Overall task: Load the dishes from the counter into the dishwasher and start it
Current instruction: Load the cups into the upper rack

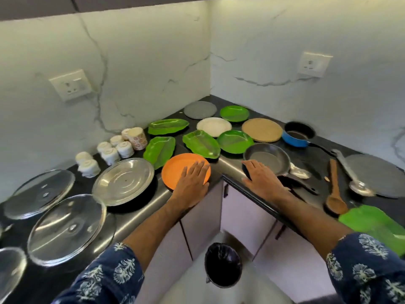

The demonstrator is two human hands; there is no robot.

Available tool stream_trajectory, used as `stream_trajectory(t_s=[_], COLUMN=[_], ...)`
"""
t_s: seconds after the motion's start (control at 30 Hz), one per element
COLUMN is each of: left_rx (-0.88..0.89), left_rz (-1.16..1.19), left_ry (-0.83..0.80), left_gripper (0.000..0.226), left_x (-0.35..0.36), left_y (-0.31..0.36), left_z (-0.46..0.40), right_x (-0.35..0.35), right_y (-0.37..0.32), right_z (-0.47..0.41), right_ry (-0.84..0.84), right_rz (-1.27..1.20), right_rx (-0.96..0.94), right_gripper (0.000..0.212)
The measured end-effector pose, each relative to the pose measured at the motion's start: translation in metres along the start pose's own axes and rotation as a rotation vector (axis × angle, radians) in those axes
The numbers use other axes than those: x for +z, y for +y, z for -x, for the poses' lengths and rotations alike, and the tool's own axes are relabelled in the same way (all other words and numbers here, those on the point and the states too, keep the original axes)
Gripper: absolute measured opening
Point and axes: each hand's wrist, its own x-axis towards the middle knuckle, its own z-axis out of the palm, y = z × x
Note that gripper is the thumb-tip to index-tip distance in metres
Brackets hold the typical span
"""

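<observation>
Left hand [192, 178] laid flat, open, on orange plate [185, 171] at frame centre | right hand [262, 177] spread beside frying pan [266, 159], nothing gripped | risk: overhanging plate could be tipped off counter edge [153, 200]

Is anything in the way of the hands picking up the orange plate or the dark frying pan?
Nothing visible is. The left hand already lies flat on the orange plate at the counter edge, and the right hand rests against the near rim of the dark frying pan. The dishwasher is out of view.
</observation>
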Motion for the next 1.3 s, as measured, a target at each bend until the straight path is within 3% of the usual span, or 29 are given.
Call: stream_trajectory(t_s=[0.37, 0.57, 0.67, 1.0, 1.17, 1.3], left_rx=[-0.491, -0.669, -0.753, -0.662, -0.685, -0.688], left_rz=[-0.075, -0.085, -0.086, -0.193, -0.138, -0.141], left_ry=[0.102, 0.059, -0.004, -0.261, -0.135, -0.094], left_gripper=[0.058, 0.051, 0.057, 0.07, 0.057, 0.049], left_x=[-0.037, -0.063, -0.065, -0.027, -0.013, -0.012], left_y=[-0.183, -0.307, -0.358, -0.454, -0.455, -0.453], left_z=[0.048, 0.057, 0.06, 0.07, 0.075, 0.075], right_x=[0.071, 0.117, 0.136, 0.182, 0.207, 0.228], right_y=[-0.14, -0.24, -0.282, -0.392, -0.419, -0.428], right_z=[-0.187, -0.255, -0.283, -0.362, -0.373, -0.37], right_ry=[-0.203, -0.289, -0.361, -0.348, -0.345, -0.356], right_rz=[-0.039, -0.043, 0.011, 0.138, 0.292, 0.315], right_rx=[-0.478, -0.541, -0.565, -0.644, -0.645, -0.516], right_gripper=[0.056, 0.049, 0.046, 0.052, 0.067, 0.06])
